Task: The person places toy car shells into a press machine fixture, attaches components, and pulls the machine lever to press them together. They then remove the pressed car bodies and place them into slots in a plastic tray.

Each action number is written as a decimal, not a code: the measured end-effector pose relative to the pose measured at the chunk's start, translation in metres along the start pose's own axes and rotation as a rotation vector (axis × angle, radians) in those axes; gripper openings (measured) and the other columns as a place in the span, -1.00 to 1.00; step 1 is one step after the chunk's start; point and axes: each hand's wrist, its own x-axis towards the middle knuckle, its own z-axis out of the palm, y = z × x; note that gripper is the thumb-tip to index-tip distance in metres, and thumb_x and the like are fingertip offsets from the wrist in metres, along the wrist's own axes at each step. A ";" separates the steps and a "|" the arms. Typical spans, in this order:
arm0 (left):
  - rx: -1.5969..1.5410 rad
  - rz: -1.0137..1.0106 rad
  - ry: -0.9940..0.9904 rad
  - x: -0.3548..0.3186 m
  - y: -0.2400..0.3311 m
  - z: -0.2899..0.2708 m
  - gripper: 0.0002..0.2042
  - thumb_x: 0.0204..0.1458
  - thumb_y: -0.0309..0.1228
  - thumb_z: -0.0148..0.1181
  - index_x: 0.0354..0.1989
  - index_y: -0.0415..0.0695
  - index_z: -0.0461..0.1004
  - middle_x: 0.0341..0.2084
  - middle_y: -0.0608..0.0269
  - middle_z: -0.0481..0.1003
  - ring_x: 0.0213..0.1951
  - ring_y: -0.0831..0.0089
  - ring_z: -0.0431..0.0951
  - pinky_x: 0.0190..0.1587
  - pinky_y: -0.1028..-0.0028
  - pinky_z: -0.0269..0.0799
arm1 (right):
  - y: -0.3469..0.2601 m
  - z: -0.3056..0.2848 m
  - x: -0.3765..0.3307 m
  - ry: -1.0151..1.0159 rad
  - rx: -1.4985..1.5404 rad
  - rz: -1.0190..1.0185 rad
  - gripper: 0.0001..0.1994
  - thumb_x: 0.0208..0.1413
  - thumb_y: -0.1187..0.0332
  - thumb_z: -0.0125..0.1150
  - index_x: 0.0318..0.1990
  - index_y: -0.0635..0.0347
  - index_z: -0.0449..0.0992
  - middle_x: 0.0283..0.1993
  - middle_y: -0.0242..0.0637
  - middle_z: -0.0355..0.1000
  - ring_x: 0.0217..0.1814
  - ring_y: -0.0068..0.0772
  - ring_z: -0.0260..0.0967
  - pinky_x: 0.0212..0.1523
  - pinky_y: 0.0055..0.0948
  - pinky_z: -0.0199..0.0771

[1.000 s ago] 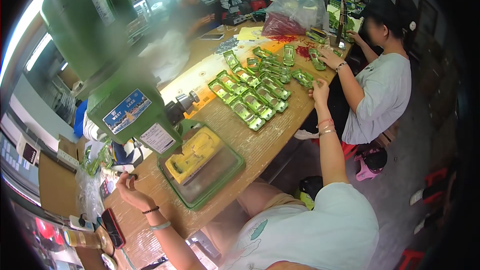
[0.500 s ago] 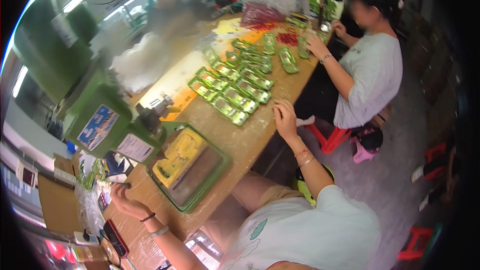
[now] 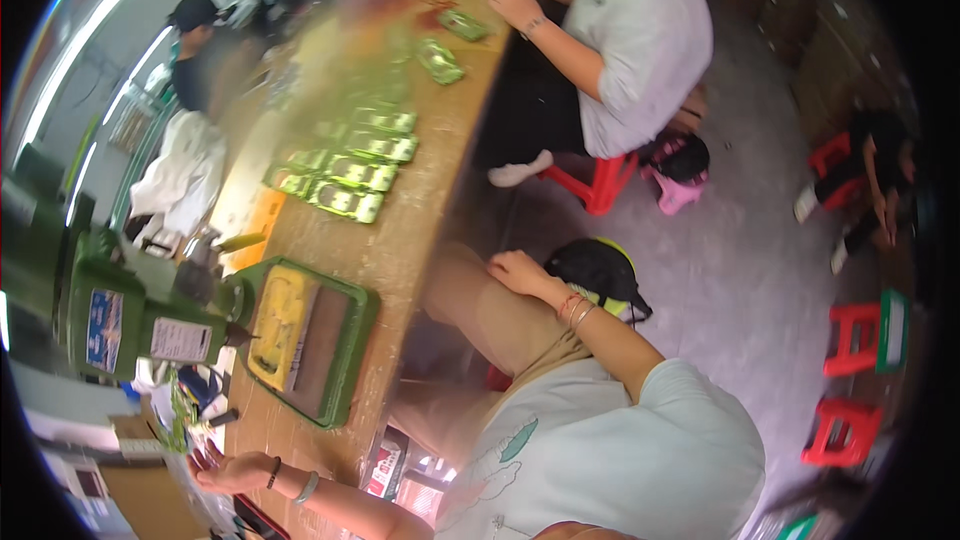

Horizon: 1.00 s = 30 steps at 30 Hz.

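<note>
My right hand (image 3: 515,270) rests on my thigh, off the wooden table (image 3: 400,250), and holds nothing. My left hand (image 3: 225,473) reaches out low on the left, past the table's near end, against clear plastic and a cardboard box (image 3: 130,480); its fingers are partly hidden. Between my arms a green tray (image 3: 352,340) lies on the table with a yellow part (image 3: 280,325) in it. Rows of green packs (image 3: 350,175) lie further along the table.
A green machine (image 3: 130,315) stands left of the tray. A co-worker in a grey shirt (image 3: 640,30) sits on a red stool (image 3: 600,185) handling packs at the far end. A black and yellow bag (image 3: 600,270) and more red stools (image 3: 850,340) are on the floor.
My right hand has drawn back from the green packs on the table to my thigh. The view has swung right and down. My left hand has stayed low on the left.
</note>
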 end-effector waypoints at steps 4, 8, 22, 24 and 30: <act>-0.028 0.062 0.024 -0.003 0.019 -0.007 -0.66 0.17 -0.36 -0.28 -0.11 -0.43 0.31 -0.11 -0.10 0.35 -0.14 0.15 0.42 -0.15 0.24 0.52 | 0.087 0.001 -0.085 0.168 0.041 0.304 -0.77 0.03 0.24 0.05 -0.28 0.14 0.55 -0.28 -0.04 0.48 -0.20 0.01 0.44 -0.17 -0.12 0.42; -0.199 0.283 -0.027 -0.037 0.036 -0.020 -0.74 0.13 -0.47 -0.09 -0.11 -0.44 0.28 -0.16 -0.12 0.36 -0.13 0.14 0.44 -0.19 0.23 0.53 | 0.181 -0.023 -0.170 0.283 -0.050 0.628 -0.78 0.00 0.25 0.06 -0.30 0.11 0.55 -0.30 -0.05 0.48 -0.23 0.01 0.44 -0.22 -0.11 0.43; 0.252 0.382 -0.601 -0.161 0.104 -0.075 -0.75 0.14 -0.33 -0.04 -0.14 -0.25 0.20 -0.20 -0.01 0.31 -0.13 0.22 0.35 -0.07 0.29 0.26 | 0.278 0.035 -0.092 -0.116 -0.602 0.793 -0.31 -0.19 0.02 0.37 0.08 0.09 0.23 0.01 -0.17 0.30 0.10 -0.10 0.28 -0.04 -0.07 0.36; 0.303 0.429 -0.625 -0.167 0.105 -0.083 -0.76 0.13 -0.36 -0.04 -0.14 -0.25 0.20 -0.22 -0.01 0.32 -0.13 0.20 0.35 -0.05 0.27 0.26 | 0.282 0.031 -0.077 -0.188 -0.565 0.876 -0.35 -0.16 0.03 0.36 0.06 0.10 0.26 0.03 -0.18 0.31 0.10 -0.11 0.30 -0.06 -0.10 0.39; 0.415 0.426 -0.779 -0.194 0.114 -0.058 -0.88 -0.06 -0.53 0.06 -0.33 -0.24 0.34 -0.27 -0.06 0.39 -0.15 0.07 0.40 -0.06 0.23 0.27 | 0.325 0.019 -0.070 -0.297 -0.593 0.789 -0.63 0.00 0.13 0.20 -0.05 0.07 0.46 -0.09 -0.21 0.48 -0.06 -0.19 0.46 -0.19 -0.22 0.50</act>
